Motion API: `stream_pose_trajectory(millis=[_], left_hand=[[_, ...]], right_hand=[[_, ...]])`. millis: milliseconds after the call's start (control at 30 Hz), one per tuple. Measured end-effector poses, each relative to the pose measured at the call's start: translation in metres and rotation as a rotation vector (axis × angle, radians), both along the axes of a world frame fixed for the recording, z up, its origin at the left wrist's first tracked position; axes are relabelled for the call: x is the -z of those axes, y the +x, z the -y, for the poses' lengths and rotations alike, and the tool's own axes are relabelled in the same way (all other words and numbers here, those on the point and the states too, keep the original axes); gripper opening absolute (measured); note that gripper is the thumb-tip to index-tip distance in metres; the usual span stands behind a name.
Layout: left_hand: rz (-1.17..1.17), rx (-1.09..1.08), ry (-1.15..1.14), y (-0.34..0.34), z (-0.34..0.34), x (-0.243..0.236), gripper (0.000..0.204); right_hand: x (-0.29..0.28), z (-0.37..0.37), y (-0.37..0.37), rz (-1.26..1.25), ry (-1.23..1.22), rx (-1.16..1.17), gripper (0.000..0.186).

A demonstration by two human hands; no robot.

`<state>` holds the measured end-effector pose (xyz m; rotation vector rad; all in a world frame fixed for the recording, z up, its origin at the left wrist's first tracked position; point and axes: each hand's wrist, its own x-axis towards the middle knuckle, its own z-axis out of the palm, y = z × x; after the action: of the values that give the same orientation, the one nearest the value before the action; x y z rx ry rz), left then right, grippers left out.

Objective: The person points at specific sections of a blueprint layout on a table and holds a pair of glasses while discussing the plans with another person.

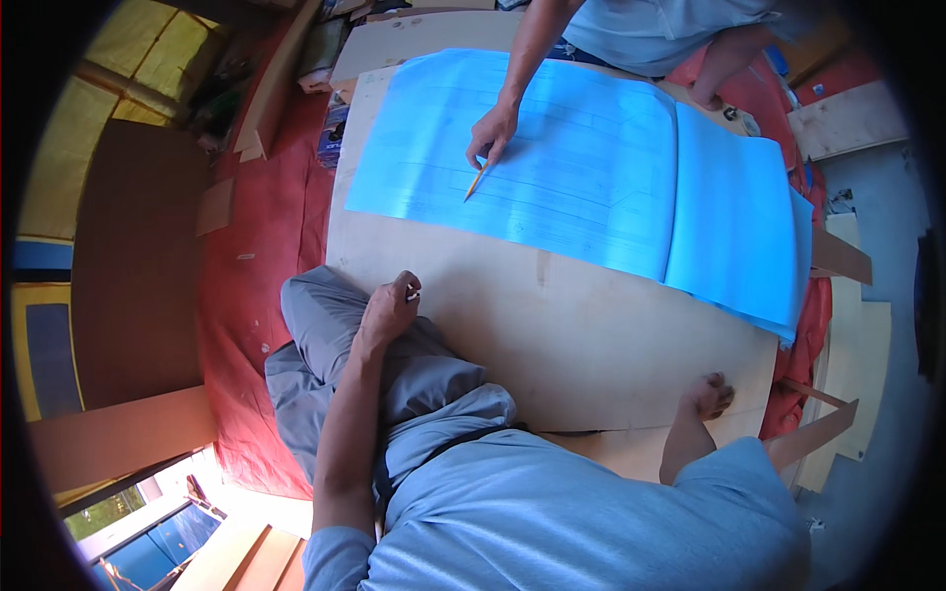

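Observation:
My left hand (pixel 391 307) is closed above my bent knee, with a small white stick-like object (pixel 412 294) showing between the fingers; its kind is too small to tell. Off to the right, my right hand (pixel 713 396) rests on the pale plywood sheet (pixel 552 335) with fingers apart, holding nothing. Across the sheet's far part lies a large bluish paper drawing (pixel 581 167) with fine lines; its right portion is folded or overlapped. A co-worker's hand (pixel 495 133) holds a yellow pencil (pixel 476 182), its tip at the drawing.
A red ground sheet (pixel 261 286) spreads around the plywood. Brown boards (pixel 128 266) stand at the left, and more pale boards (pixel 859 364) lie at the right. The co-worker (pixel 660 34) leans in from the far side, the other hand (pixel 706 97) near the drawing's far edge.

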<state>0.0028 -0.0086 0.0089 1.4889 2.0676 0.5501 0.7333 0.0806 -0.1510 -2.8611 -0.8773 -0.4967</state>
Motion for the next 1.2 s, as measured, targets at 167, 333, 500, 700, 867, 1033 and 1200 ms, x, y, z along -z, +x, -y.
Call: stream_pose_trajectory(millis=[167, 333, 500, 700, 867, 1033, 1200], left_hand=[[-0.019, -0.016, 0.009, 0.004, -0.004, -0.002, 0.015], [-0.033, -0.036, -0.052, 0.009, -0.011, -0.012, 0.017], [-0.037, -0.018, 0.045, 0.003, 0.0, -0.003, 0.015], [0.017, -0.002, -0.057, 0.0, -0.002, -0.001, 0.02], [0.007, 0.012, -0.069, 0.001, -0.003, -0.001, 0.02], [0.002, 0.019, -0.063, 0.002, -0.004, -0.002, 0.019], [0.024, 0.019, -0.054, 0.001, -0.003, 0.0, 0.018]], right_hand=[[0.001, 0.002, -0.003, -0.029, 0.05, 0.005, 0.078], [0.002, 0.005, 0.003, 0.021, 0.014, 0.017, 0.078], [-0.013, 0.003, -0.018, 0.001, 0.038, -0.037, 0.074], [-0.017, 0.002, -0.021, -0.042, 0.012, -0.017, 0.077], [-0.033, 0.001, -0.032, -0.061, -0.042, 0.014, 0.076], [-0.037, 0.002, -0.034, -0.054, -0.041, -0.002, 0.076], [-0.034, 0.001, -0.033, -0.039, -0.05, 0.007, 0.075]])
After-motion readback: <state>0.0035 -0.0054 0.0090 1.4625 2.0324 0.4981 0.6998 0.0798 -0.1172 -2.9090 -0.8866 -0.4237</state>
